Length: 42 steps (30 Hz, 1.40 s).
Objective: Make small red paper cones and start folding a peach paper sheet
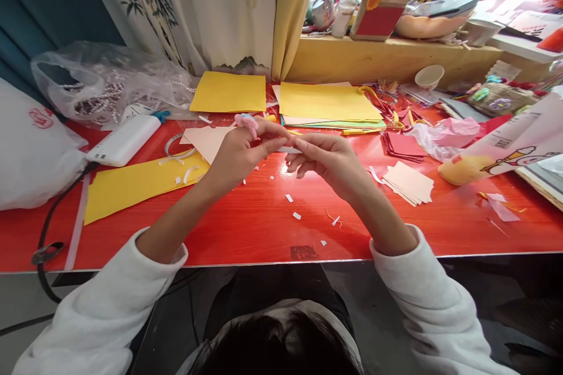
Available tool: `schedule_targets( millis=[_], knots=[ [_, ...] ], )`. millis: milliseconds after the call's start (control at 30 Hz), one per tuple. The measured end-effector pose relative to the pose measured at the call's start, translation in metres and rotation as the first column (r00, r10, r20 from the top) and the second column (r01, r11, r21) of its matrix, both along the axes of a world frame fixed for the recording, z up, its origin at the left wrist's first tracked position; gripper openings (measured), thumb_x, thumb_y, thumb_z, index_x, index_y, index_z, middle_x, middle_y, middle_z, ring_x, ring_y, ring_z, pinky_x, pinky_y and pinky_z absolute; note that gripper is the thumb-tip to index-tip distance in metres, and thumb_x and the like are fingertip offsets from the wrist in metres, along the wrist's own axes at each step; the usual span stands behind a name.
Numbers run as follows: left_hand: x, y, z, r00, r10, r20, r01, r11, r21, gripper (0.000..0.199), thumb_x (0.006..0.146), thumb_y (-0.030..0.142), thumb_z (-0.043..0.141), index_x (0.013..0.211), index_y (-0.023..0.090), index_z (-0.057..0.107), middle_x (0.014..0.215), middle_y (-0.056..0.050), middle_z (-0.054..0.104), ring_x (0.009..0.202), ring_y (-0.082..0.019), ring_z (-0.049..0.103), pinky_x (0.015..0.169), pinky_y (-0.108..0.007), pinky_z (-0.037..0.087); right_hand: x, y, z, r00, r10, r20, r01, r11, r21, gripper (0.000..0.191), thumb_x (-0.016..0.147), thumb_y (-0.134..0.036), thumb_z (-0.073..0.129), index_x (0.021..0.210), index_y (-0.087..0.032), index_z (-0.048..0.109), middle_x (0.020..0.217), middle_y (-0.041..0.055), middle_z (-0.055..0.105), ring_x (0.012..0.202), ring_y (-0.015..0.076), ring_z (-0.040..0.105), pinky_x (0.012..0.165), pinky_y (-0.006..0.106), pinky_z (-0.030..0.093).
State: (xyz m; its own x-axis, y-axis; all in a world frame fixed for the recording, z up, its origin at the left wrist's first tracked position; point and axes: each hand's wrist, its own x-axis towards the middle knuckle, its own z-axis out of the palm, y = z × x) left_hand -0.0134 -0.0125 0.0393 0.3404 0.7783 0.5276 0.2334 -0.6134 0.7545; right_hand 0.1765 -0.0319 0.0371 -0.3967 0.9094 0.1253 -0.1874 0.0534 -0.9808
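Both hands meet fingertip to fingertip above the red table [264,217]. My left hand [250,149] is closed in a pinch and wears a pink and pale blue flower ring [247,124]. My right hand [332,161] pinches with thumb and forefinger, its other fingers loosely curled. A thin white strip [285,150] shows at the fingertips; its kind and most of its length are hidden. Small white scraps [289,198] lie below the hands. Left of them are a pale pink paper sheet [209,140] and a tape roll [176,145].
Yellow paper sheets [328,101] are stacked behind the hands, and more yellow paper [136,184] lies left. A white power bank [127,139] and plastic bags [39,152] stand farther left. Pale paper squares [409,181], red paper pieces [403,146] and a drink cup [497,149] lie right.
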Motion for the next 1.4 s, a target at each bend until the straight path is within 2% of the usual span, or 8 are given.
schedule_targets(
  millis=[133, 267, 400, 467, 567, 767, 1100, 1400],
  knots=[
    [0.002, 0.002, -0.005, 0.989, 0.0, 0.149, 0.016, 0.995, -0.101, 0.011, 0.084, 0.03, 0.064, 0.091, 0.021, 0.063, 0.085, 0.0, 0.064, 0.064, -0.007, 0.056, 0.058, -0.021, 0.051, -0.004, 0.001, -0.003, 0.995, -0.017, -0.099, 0.027, 0.995, 0.093, 0.022, 0.085, -0.032, 0.064, 0.103, -0.02, 0.069, 0.094, 0.0035, 0.07, 0.081, 0.0104, 0.067, 0.063, 0.021, 0.055],
    [0.007, -0.001, -0.01, 0.982, -0.054, 0.179, 0.078, 0.988, -0.13, 0.013, 0.086, 0.032, 0.062, 0.09, 0.02, 0.059, 0.077, 0.001, 0.059, 0.062, -0.007, 0.056, 0.057, -0.021, 0.053, -0.01, 0.0, -0.009, 0.988, -0.143, -0.049, 0.151, 0.96, 0.237, 0.015, 0.082, -0.026, 0.068, 0.096, -0.022, 0.071, 0.082, -0.0005, 0.066, 0.065, 0.007, 0.059, 0.053, 0.02, 0.052],
    [0.008, -0.005, -0.012, 0.993, 0.071, 0.089, -0.079, 0.993, 0.091, 0.014, 0.085, 0.034, 0.064, 0.093, 0.022, 0.061, 0.095, -0.002, 0.057, 0.076, -0.01, 0.058, 0.065, -0.025, 0.055, -0.013, -0.002, -0.013, 0.948, -0.317, -0.037, 0.303, 0.858, 0.414, 0.007, 0.084, -0.025, 0.066, 0.088, -0.022, 0.071, 0.083, 0.0001, 0.06, 0.064, 0.0064, 0.056, 0.046, 0.018, 0.049],
    [0.007, -0.006, -0.011, 0.985, 0.169, 0.036, -0.172, 0.944, 0.281, 0.014, 0.085, 0.034, 0.063, 0.096, 0.025, 0.063, 0.101, -0.003, 0.056, 0.086, -0.012, 0.059, 0.074, -0.028, 0.055, -0.013, -0.003, -0.012, 0.936, -0.35, -0.03, 0.325, 0.83, 0.454, 0.009, 0.085, -0.027, 0.065, 0.09, -0.023, 0.07, 0.091, 0.0015, 0.059, 0.07, 0.008, 0.059, 0.046, 0.018, 0.049],
    [0.006, -0.009, -0.01, 0.975, 0.22, -0.014, -0.19, 0.87, 0.455, 0.013, 0.089, 0.032, 0.057, 0.099, 0.027, 0.064, 0.097, -0.003, 0.057, 0.09, -0.014, 0.058, 0.078, -0.031, 0.054, -0.012, -0.006, -0.011, 0.963, -0.268, 0.021, 0.238, 0.886, 0.398, 0.017, 0.089, -0.036, 0.059, 0.099, -0.023, 0.064, 0.089, 0.0019, 0.062, 0.07, 0.0097, 0.063, 0.041, 0.017, 0.048],
    [0.007, -0.011, -0.01, 0.975, 0.216, -0.047, -0.167, 0.857, 0.487, 0.015, 0.09, 0.027, 0.056, 0.103, 0.028, 0.064, 0.093, -0.002, 0.057, 0.088, -0.013, 0.059, 0.075, -0.028, 0.053, -0.012, -0.007, -0.011, 0.998, -0.062, 0.029, 0.051, 0.961, 0.272, 0.033, 0.091, -0.045, 0.054, 0.114, -0.022, 0.058, 0.078, 0.0002, 0.063, 0.057, 0.009, 0.061, 0.038, 0.017, 0.045],
    [0.007, -0.016, -0.004, 0.962, 0.262, -0.082, -0.21, 0.893, 0.399, 0.016, 0.088, 0.036, 0.058, 0.098, 0.027, 0.067, 0.092, -0.003, 0.058, 0.086, -0.015, 0.057, 0.078, -0.029, 0.052, -0.007, -0.012, 0.001, 0.97, -0.166, 0.176, 0.118, 0.96, 0.255, 0.032, 0.089, -0.048, 0.055, 0.09, -0.022, 0.072, 0.058, -0.0011, 0.052, 0.048, 0.008, 0.042, 0.039, 0.022, 0.031],
    [0.007, -0.014, -0.008, 0.957, 0.278, -0.081, -0.208, 0.856, 0.473, 0.02, 0.087, 0.042, 0.057, 0.099, 0.027, 0.062, 0.093, -0.004, 0.054, 0.087, -0.017, 0.056, 0.078, -0.031, 0.05, -0.012, -0.012, -0.001, 0.989, -0.134, 0.062, 0.114, 0.961, 0.251, 0.026, 0.086, -0.041, 0.061, 0.097, -0.019, 0.069, 0.062, -0.0022, 0.058, 0.045, 0.0063, 0.043, 0.036, 0.021, 0.03]
  ],
)
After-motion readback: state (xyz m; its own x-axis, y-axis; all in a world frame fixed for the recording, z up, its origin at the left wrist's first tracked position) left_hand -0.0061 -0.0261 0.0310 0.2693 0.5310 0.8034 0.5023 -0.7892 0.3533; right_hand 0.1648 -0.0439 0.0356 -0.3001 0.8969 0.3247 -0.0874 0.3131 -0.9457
